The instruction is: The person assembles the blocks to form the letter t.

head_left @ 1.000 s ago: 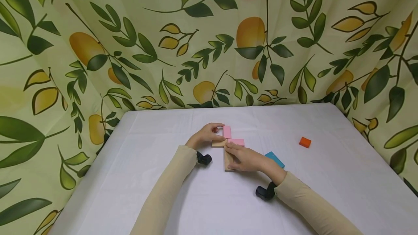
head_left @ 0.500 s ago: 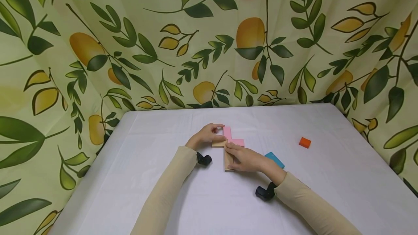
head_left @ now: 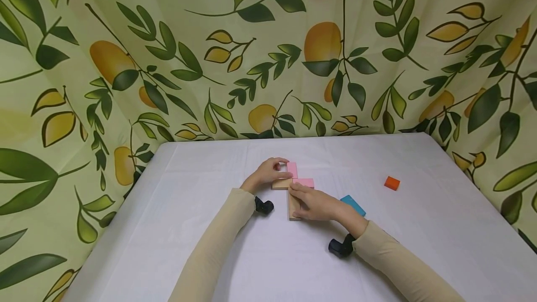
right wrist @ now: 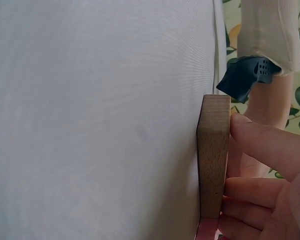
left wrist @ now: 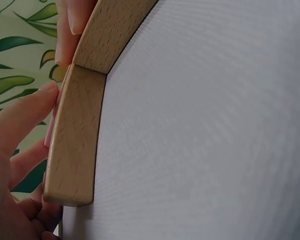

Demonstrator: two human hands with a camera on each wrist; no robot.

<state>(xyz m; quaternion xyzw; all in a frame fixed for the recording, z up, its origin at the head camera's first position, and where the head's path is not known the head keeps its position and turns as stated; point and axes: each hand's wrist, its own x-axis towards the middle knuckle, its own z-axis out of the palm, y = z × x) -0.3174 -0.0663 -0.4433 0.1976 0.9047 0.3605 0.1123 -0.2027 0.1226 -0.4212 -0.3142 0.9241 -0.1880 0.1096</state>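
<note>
Four-sided pinwheel of blocks: two pink, two plain wood, laid flat and meeting end to side. My left hand (head_left: pixel 267 170) curls at the far pink block (head_left: pixel 292 169), index finger at its far end and thumb at its near left corner. In front of that thumb lies one wooden block (left wrist: pixel 75 140), crosswise. My right hand (head_left: pixel 312 202) grips the other wooden block (right wrist: pixel 213 160), which points toward me, with its thumb at the near end and fingers at the far end. The second pink block (head_left: pixel 304 183) lies just beyond the right fingers.
A blue block (head_left: pixel 353 205) lies beside the right wrist, partly behind it. Farther right is an orange block (head_left: pixel 392 183). Both wrists wear black cameras. A white cloth (head_left: pixel 201 167) covers the table; a leaf-and-fruit curtain (head_left: pixel 268 59) hangs behind.
My left hand has shifted slightly right and its thumb has lifted a little away from the crosswise wooden block, toward the far pink block. The right hand and the blocks stay in place.
</note>
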